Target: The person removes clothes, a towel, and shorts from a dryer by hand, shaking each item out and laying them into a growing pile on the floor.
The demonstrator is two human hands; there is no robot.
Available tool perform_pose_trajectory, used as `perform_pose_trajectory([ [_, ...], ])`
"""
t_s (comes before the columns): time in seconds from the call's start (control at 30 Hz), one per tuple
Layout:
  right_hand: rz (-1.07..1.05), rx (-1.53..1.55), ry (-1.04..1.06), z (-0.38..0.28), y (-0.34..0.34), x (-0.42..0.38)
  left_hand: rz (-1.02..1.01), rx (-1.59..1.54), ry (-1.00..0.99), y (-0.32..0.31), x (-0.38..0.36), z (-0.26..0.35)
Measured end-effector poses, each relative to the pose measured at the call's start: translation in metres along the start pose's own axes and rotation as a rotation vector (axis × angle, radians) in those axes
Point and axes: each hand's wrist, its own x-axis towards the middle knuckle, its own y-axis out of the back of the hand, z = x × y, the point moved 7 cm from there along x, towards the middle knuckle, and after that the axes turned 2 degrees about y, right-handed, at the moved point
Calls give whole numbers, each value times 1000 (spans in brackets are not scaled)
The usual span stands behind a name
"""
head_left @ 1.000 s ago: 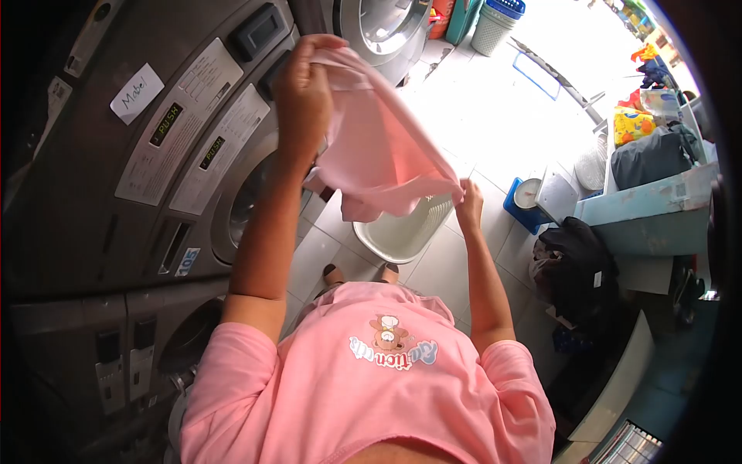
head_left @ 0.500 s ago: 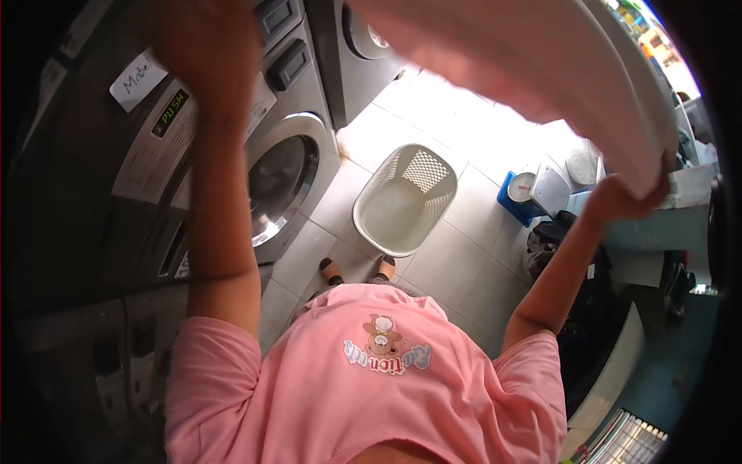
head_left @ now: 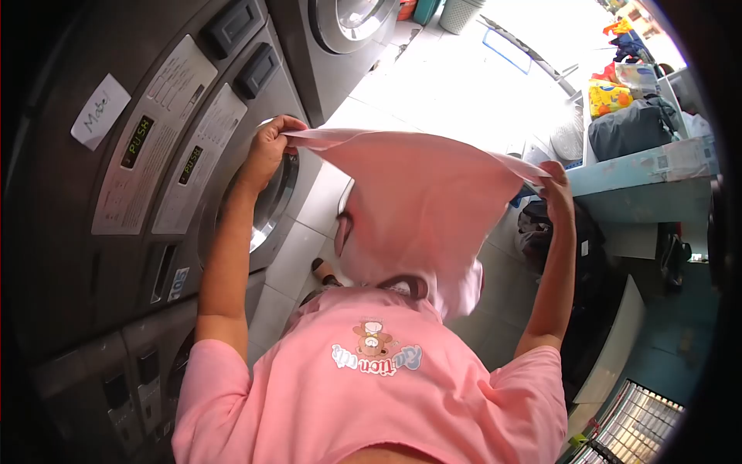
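Note:
A light pink shirt [head_left: 421, 193] with dark trim hangs spread out in front of me, held by its upper edge. My left hand [head_left: 270, 151] pinches one corner beside the washing machine door. The opposite corner is gripped by my right hand [head_left: 555, 189], near the blue-grey counter. The cloth is pulled wide between both hands, and its lower part, with what looks like a dark-edged neck opening, drops close to my body. Behind the shirt, the laundry basket is almost wholly hidden.
On my left stand grey washing machines [head_left: 124, 255] with round doors and lit displays. A counter [head_left: 641, 166] on the right carries bags and folded things. Dark bags [head_left: 576, 271] sit below it. Pale floor tiles [head_left: 402, 93] stretch ahead.
Both hands have come down from above, bringing the shirt lower and stretched flat. It now covers the basket, which was in plain view before.

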Motion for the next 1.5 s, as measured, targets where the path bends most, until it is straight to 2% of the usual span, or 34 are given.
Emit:
perform_pose_trajectory([
  [0.07,64,185,-19,12,-9,11,30,-18,43,-7,14,-17],
  [0.23,73,383,-55,72,-5,55,72,6,44,-35,72,-50],
  [0.37,188,380,74,56,9,71,78,79,-148,-51,112,-9],
  [0.43,286,376,259,30,18,61,78,80,-228,-54,118,13],
  [0.5,320,374,297,26,22,48,127,170,-363,-53,111,33],
  [0.57,279,197,414,27,19,29,110,203,-376,-54,103,26],
  [0.63,309,148,371,53,5,8,129,422,-414,-57,89,8],
  [0.7,262,-161,451,73,-16,-13,146,534,-408,-61,74,-31],
  [0.77,273,-263,370,112,-32,-29,118,591,-405,-69,61,-90],
  [0.8,270,-265,368,129,-40,-36,88,600,-325,-77,50,-114],
  [0.87,393,-284,174,166,-40,-47,36,558,-162,-96,23,-157],
  [0.97,490,-178,98,175,-29,-47,43,392,28,-115,1,-188],
  [1.0,477,-115,162,176,-21,-38,80,354,9,-119,-3,-182],
  [1.03,465,-115,157,179,-11,-29,85,356,21,-122,-6,-178],
  [1.1,433,-117,151,165,6,-10,77,146,90,-128,-12,-162],
  [1.17,390,-104,175,158,19,21,76,134,83,-131,-10,-157],
  [1.23,344,-91,185,142,11,45,52,121,100,-131,-10,-163],
  [1.3,306,-289,126,110,-1,66,54,132,160,-129,-9,-173],
  [1.43,210,-334,187,96,-24,121,101,67,234,-124,9,-189],
  [1.5,227,-430,95,78,-40,146,161,1,177,-116,29,-187],
])
